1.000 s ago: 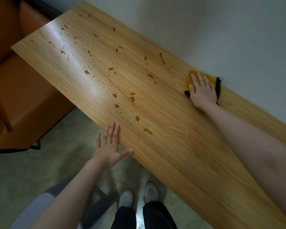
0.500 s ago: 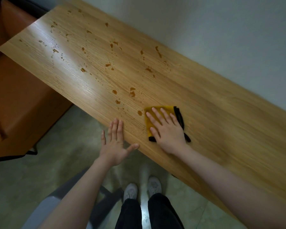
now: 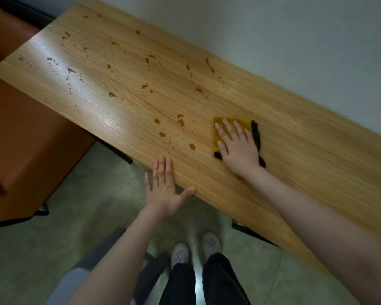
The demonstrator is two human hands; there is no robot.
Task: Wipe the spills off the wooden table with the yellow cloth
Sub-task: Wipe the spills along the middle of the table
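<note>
Pressing flat with straight, slightly spread fingers (image 3: 229, 128), the right hand (image 3: 238, 148) covers most of the yellow cloth (image 3: 220, 130), a folded square with a black edge showing on its right side. The cloth lies on the wooden table (image 3: 306, 161), near the middle of its width. Amber spills (image 3: 180, 119) dot the wood to the left of the cloth, the nearest drop (image 3: 192, 146) just beside it, and more are scattered toward the far left end. The left hand (image 3: 165, 190) rests open at the near table edge, fingers straight and together, thumb out along the rim. An orange seat (image 3: 31, 155) stands left of the table.
</note>
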